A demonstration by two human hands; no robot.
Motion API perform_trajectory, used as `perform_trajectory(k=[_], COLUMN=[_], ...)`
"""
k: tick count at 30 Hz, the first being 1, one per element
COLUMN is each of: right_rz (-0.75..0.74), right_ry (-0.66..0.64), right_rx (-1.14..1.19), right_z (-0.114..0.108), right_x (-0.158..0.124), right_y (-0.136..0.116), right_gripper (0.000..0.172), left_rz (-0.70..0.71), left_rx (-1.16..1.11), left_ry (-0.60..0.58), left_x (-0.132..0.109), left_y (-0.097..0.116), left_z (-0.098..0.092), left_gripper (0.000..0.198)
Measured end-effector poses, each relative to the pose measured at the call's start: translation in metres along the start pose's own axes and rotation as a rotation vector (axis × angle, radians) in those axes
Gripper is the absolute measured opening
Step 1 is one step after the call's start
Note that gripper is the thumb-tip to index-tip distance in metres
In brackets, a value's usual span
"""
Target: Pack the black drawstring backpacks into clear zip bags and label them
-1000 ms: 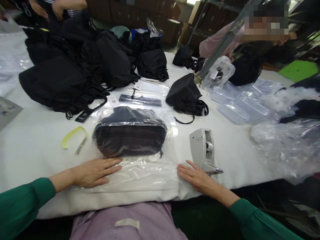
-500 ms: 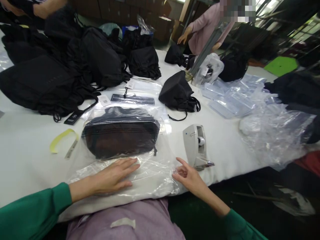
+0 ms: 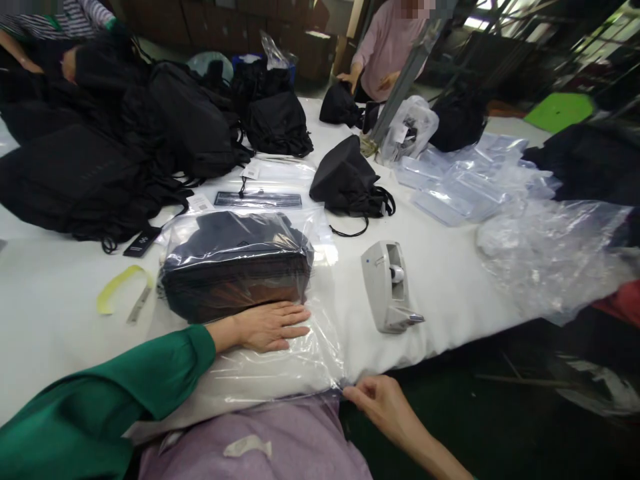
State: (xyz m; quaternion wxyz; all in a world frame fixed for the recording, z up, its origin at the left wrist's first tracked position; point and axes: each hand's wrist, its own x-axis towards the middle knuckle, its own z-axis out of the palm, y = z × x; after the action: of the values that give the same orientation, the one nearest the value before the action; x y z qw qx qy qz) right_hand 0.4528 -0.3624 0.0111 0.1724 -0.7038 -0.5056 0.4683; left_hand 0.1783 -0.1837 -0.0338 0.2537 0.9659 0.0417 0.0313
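Note:
A black bag (image 3: 240, 270) lies inside a clear plastic bag (image 3: 280, 381) at the table's front edge. My left hand (image 3: 270, 327) rests flat on the plastic, just in front of the black bag, fingers stretched out. At the near right corner of the plastic, my right hand (image 3: 375, 400) pinches its edge between thumb and fingers. A grey tape dispenser (image 3: 383, 287) stands to the right of the plastic bag.
Black backpacks (image 3: 75, 173) crowd the left side. A black drawstring bag (image 3: 347, 177) sits behind the dispenser. Clear plastic bags (image 3: 545, 253) are heaped at right. A metal post (image 3: 407, 83) rises near a co-worker in pink (image 3: 387, 50). A yellow strip (image 3: 117, 287) lies left.
My left hand has slid right and up against the black bag. My right hand has come down and closed on the plastic bag's corner. The plastic is pulled tauter.

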Motion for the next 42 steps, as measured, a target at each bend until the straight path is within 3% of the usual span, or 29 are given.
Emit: perform_trajectory(k=[3, 6, 9, 11, 13, 17, 19, 21, 26, 29, 32, 37, 42], right_rz=[-0.460, -0.838, -0.991, -0.970, -0.931, -0.906, -0.891, -0.879, -1.010, -1.101, -1.211, -1.362, -1.233], right_ry=[0.109, -0.059, -0.241, -0.324, -0.361, -0.359, -0.362, -0.369, -0.400, -0.404, -0.341, -0.390, -0.388], right_rx=[-0.178, -0.211, -0.277, -0.335, -0.375, -0.402, -0.433, -0.482, -0.693, -0.934, -1.101, -1.075, -0.974], right_z=[-0.027, -0.035, -0.016, 0.002, 0.016, 0.029, 0.028, 0.020, -0.018, -0.036, -0.040, -0.032, -0.010], right_x=[0.006, 0.031, 0.070, 0.098, 0.123, 0.151, 0.151, 0.142, 0.083, 0.054, 0.052, 0.062, 0.030], right_y=[-0.041, -0.088, -0.115, -0.118, -0.111, -0.089, -0.085, -0.087, -0.086, -0.070, -0.057, -0.075, -0.092], right_gripper=[0.026, 0.028, 0.033, 0.036, 0.038, 0.040, 0.042, 0.046, 0.094, 0.084, 0.072, 0.079, 0.079], left_rz=[-0.020, -0.154, -0.365, -0.476, -0.559, -0.547, -0.512, -0.510, -0.528, -0.448, -0.385, -0.354, -0.454], left_rx=[-0.136, -0.303, -0.318, -0.281, -0.233, -0.102, -0.032, -0.006, -0.108, -0.155, -0.124, -0.022, -0.076], left_ry=[0.014, 0.167, 0.338, 0.333, 0.272, 0.167, 0.143, 0.124, 0.124, 0.197, 0.205, 0.114, 0.203], left_x=[-0.008, -0.040, -0.093, -0.127, -0.152, -0.174, -0.177, -0.178, -0.165, -0.141, -0.115, -0.099, -0.106], left_y=[0.018, 0.042, 0.056, 0.056, 0.048, 0.033, 0.033, 0.038, 0.059, 0.061, 0.050, 0.033, 0.045], left_z=[-0.020, -0.052, -0.071, -0.067, -0.049, -0.004, 0.008, 0.008, -0.020, -0.034, -0.035, -0.022, -0.016], left_gripper=[0.048, 0.039, 0.035, 0.036, 0.038, 0.046, 0.049, 0.052, 0.046, 0.044, 0.045, 0.045, 0.045])
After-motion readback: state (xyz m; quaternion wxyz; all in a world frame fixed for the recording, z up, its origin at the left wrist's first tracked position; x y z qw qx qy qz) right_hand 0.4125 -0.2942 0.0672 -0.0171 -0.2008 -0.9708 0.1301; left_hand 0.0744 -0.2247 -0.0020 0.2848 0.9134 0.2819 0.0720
